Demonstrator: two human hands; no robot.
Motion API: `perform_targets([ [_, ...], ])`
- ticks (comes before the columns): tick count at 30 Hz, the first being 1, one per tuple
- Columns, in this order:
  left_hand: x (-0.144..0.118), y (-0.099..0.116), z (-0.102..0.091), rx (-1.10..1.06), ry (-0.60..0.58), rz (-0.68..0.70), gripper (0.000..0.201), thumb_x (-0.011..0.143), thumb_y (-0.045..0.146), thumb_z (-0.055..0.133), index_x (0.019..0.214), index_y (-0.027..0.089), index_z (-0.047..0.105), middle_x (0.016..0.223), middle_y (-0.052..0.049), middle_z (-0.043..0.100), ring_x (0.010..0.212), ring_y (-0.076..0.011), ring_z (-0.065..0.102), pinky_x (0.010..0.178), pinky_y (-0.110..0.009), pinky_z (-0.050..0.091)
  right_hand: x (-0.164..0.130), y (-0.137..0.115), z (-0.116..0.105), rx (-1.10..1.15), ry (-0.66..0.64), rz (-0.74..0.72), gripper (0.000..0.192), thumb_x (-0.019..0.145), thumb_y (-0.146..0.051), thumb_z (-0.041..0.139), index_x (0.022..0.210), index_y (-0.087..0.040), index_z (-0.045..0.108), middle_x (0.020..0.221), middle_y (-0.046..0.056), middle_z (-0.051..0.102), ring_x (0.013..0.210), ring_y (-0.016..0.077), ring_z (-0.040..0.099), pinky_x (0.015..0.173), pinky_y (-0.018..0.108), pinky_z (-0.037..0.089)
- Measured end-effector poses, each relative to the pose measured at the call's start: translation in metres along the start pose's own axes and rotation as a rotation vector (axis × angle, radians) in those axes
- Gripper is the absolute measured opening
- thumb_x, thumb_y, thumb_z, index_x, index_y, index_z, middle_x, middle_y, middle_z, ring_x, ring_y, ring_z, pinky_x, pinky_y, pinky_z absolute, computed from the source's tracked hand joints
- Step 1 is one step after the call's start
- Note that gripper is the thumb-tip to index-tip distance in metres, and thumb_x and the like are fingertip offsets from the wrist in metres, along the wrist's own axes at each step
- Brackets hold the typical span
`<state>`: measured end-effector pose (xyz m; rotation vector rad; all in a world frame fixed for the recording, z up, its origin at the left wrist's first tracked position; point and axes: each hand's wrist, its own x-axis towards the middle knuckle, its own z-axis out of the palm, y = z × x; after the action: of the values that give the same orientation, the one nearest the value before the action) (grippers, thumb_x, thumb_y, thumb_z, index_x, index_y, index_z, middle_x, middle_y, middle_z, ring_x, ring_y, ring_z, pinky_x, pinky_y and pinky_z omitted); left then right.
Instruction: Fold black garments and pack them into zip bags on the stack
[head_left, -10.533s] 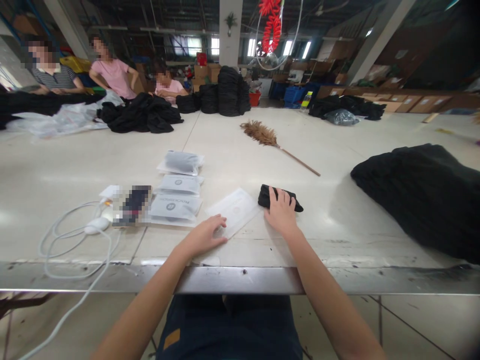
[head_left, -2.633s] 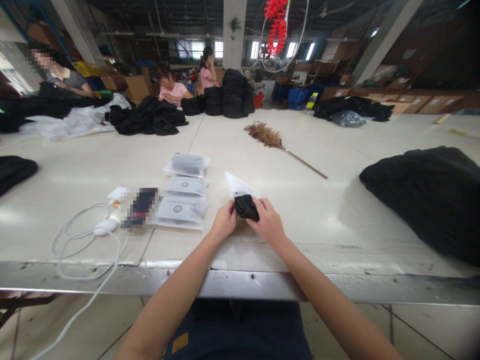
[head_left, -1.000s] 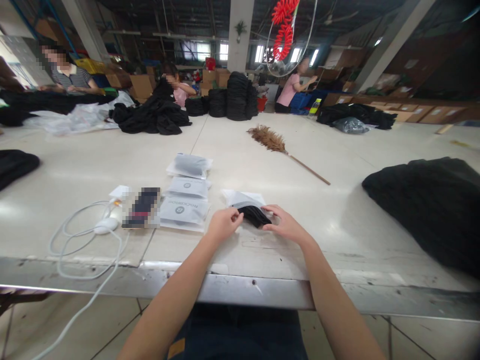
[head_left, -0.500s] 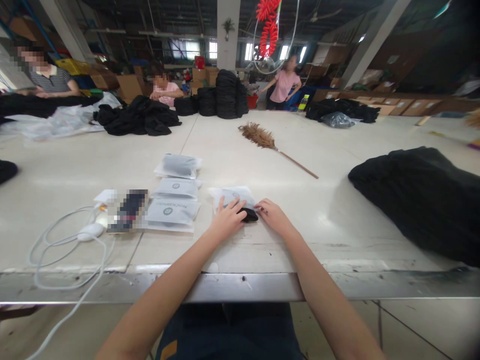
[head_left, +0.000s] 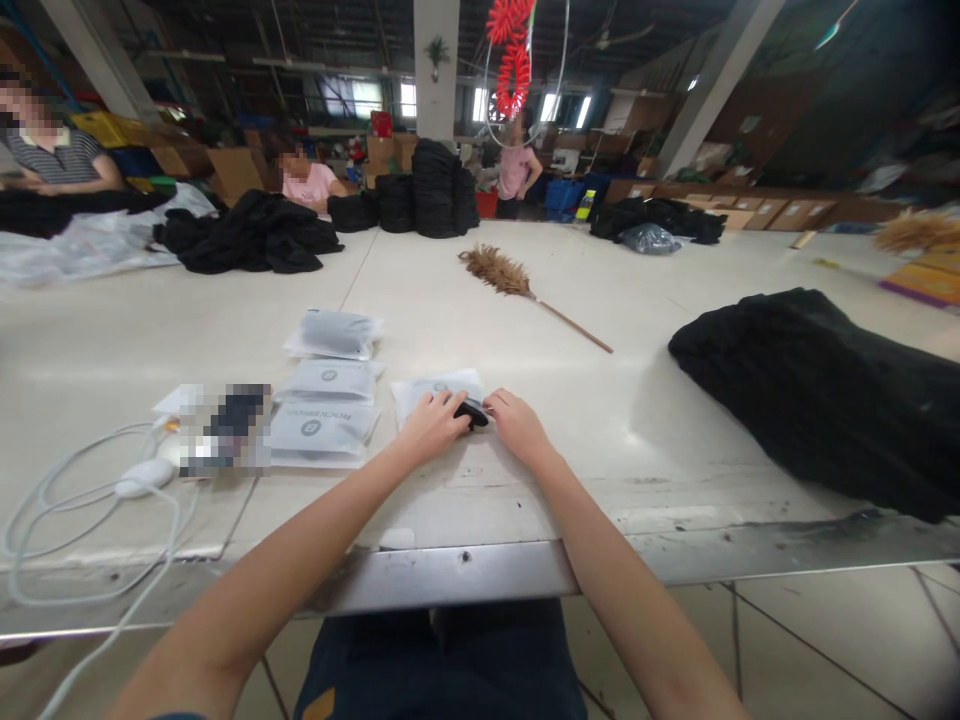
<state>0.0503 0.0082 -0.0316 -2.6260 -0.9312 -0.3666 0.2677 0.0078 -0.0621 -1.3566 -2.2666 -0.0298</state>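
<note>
A frosted plastic bag [head_left: 420,388] with a round printed logo lies flat on the table in front of me. A folded black cloth item [head_left: 474,414] sticks out of its right side; the rest of it is hidden by the bag and my fingers. My left hand [head_left: 435,428] has its fingers bent over the black cloth item, gripping it. At the bag's right edge, my right hand [head_left: 514,425] pinches the plastic between thumb and fingers. Left of them, three filled bags [head_left: 324,432] of the same kind lie in a column.
A phone [head_left: 236,425] and a coiled white cable [head_left: 146,478] lie at the left. Beyond my hands is a feather duster [head_left: 499,272]. A large black fabric pile [head_left: 810,390] sits on the right. Several co-workers and black stacks [head_left: 439,190] are across the table.
The camera view has shifted slightly to the right. My left fingers, spread before, are now bent closer round the black cloth item. My right hand stays at the bag's edge.
</note>
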Motion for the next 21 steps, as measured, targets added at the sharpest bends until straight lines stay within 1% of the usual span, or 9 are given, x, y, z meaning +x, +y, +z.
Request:
perform_targets([
  [2,0.003,-0.004,-0.002,0.02,0.004,0.025,0.025,0.099,0.034,0.047,0.099,0.023,0.07,0.125,-0.011,0.059,0.099,-0.0253,0.055,0.076,-0.039,0.039,0.0,-0.003,-0.002,0.015,0.017,-0.007,0.016,0.097,-0.014,0.048,0.103,-0.019,0.062,0.102,0.007,0.064,0.091,0.0196,0.059,0.082,0.03,0.043],
  [4,0.006,-0.007,-0.004,0.042,0.001,0.055,0.025,0.099,0.03,0.046,0.093,0.021,0.069,0.116,-0.01,0.061,0.093,-0.024,0.055,0.074,-0.038,0.038,-0.001,-0.006,-0.004,0.018,0.03,-0.014,0.016,0.098,-0.015,0.047,0.103,-0.019,0.062,0.101,0.008,0.064,0.091,0.0203,0.058,0.081,0.031,0.043],
  [8,0.013,-0.012,-0.006,0.079,-0.024,0.053,0.021,0.095,0.021,0.051,0.084,0.016,0.068,0.108,-0.012,0.06,0.095,-0.0251,0.054,0.074,-0.038,0.038,-0.003,-0.012,-0.005,0.004,0.026,-0.043,0.017,0.099,-0.017,0.045,0.103,-0.019,0.062,0.099,0.008,0.063,0.088,0.0211,0.058,0.079,0.032,0.042],
  [12,0.02,-0.01,-0.005,0.115,-0.079,-0.03,0.021,0.093,0.016,0.051,0.083,0.013,0.069,0.106,-0.015,0.06,0.096,-0.0269,0.055,0.074,-0.039,0.039,-0.003,-0.017,-0.002,0.012,0.024,-0.069,0.017,0.099,-0.019,0.045,0.102,-0.019,0.063,0.098,0.009,0.063,0.087,0.0212,0.057,0.077,0.032,0.043],
  [14,0.022,-0.008,-0.005,0.131,-0.091,-0.057,0.021,0.093,0.015,0.05,0.086,0.012,0.069,0.111,-0.016,0.06,0.099,-0.0281,0.055,0.075,-0.04,0.041,-0.004,-0.017,-0.002,0.027,0.024,-0.063,0.017,0.099,-0.018,0.046,0.102,-0.019,0.062,0.1,0.009,0.063,0.089,0.0212,0.058,0.078,0.031,0.043],
  [16,0.02,-0.006,-0.006,0.124,-0.085,-0.042,0.02,0.094,0.016,0.049,0.093,0.013,0.069,0.122,-0.017,0.058,0.103,-0.0291,0.055,0.079,-0.042,0.042,-0.005,-0.013,-0.003,0.037,0.018,-0.033,0.017,0.098,-0.017,0.046,0.102,-0.019,0.062,0.101,0.009,0.063,0.089,0.0207,0.058,0.079,0.031,0.044],
  [18,0.014,-0.007,-0.008,0.083,-0.067,0.0,0.021,0.096,0.017,0.047,0.103,0.015,0.066,0.129,-0.016,0.057,0.109,-0.029,0.055,0.086,-0.044,0.042,-0.007,-0.007,-0.006,0.038,0.018,0.023,0.017,0.098,-0.016,0.046,0.101,-0.019,0.062,0.101,0.008,0.062,0.089,0.0202,0.059,0.079,0.03,0.044],
  [20,0.008,-0.012,-0.009,-0.002,-0.041,0.044,0.024,0.097,0.016,0.045,0.113,0.019,0.062,0.13,-0.013,0.058,0.114,-0.0269,0.055,0.097,-0.046,0.039,-0.008,-0.001,-0.009,0.039,0.023,0.085,0.017,0.097,-0.015,0.046,0.101,-0.02,0.062,0.102,0.008,0.062,0.091,0.0201,0.059,0.08,0.03,0.045],
  [21,0.005,-0.016,-0.008,-0.059,-0.021,0.038,0.025,0.097,0.016,0.046,0.118,0.021,0.059,0.131,-0.011,0.059,0.117,-0.0258,0.055,0.101,-0.047,0.038,-0.009,0.002,-0.011,0.045,0.026,0.109,0.017,0.097,-0.014,0.046,0.101,-0.02,0.062,0.103,0.008,0.061,0.092,0.0201,0.059,0.08,0.03,0.045],
])
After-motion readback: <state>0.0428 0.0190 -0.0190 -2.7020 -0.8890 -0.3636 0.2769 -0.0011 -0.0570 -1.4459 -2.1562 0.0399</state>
